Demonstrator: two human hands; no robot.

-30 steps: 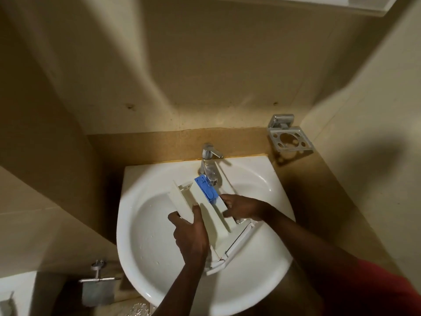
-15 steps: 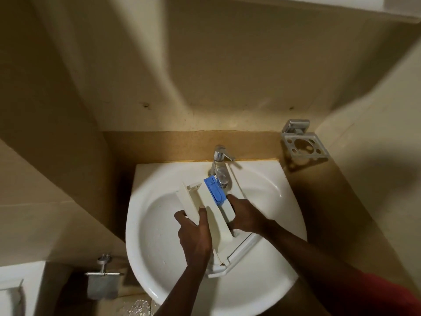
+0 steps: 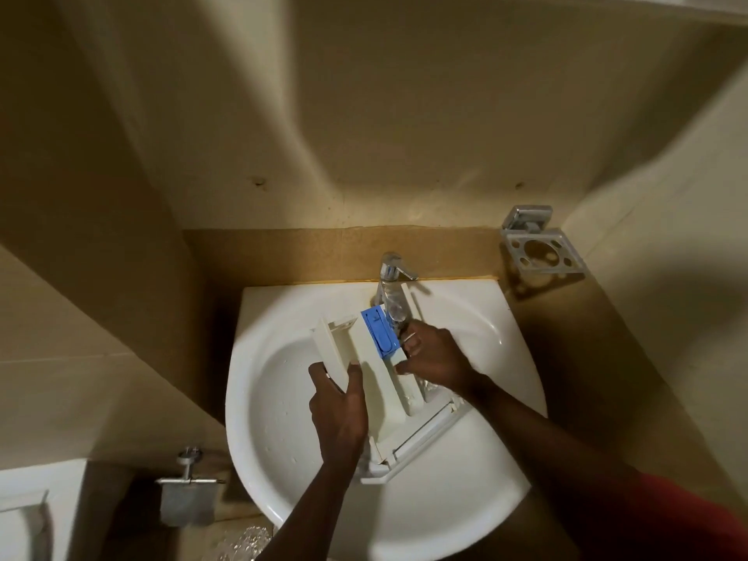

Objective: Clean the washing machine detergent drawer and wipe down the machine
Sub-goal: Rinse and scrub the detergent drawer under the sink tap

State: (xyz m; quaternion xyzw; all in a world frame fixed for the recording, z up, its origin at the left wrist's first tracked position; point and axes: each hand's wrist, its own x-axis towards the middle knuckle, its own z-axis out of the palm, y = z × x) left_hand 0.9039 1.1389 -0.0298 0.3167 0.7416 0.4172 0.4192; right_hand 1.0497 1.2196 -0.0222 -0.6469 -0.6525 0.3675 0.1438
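From the head view, little has shifted over the last second: the left hand [image 3: 338, 402] still grips the left wall of the detergent drawer [image 3: 376, 382], thumb over the top edge, holding it tilted in the sink [image 3: 275, 398] with its far end at 12 o'clock under the tap [image 3: 392, 285]. The right hand [image 3: 435, 358] has crept up the drawer's right side and now sits at 3 o'clock of the blue insert [image 3: 378, 334], fingers curled against the partition there; whether it pinches the plastic or only rubs it cannot be told. That suggests the rinse-and-scrub of the compartments is under way and working towards the insert, with the machine wipe-down yet to come. The spout hangs just over the right hand's knuckles and crowds any lift of the drawer's far end. A metal tumbler holder [image 3: 540, 253] is fixed to the wall at 2 o'clock of the sink, a wall bracket [image 3: 188, 491] at 8 o'clock, both well apart from the work.
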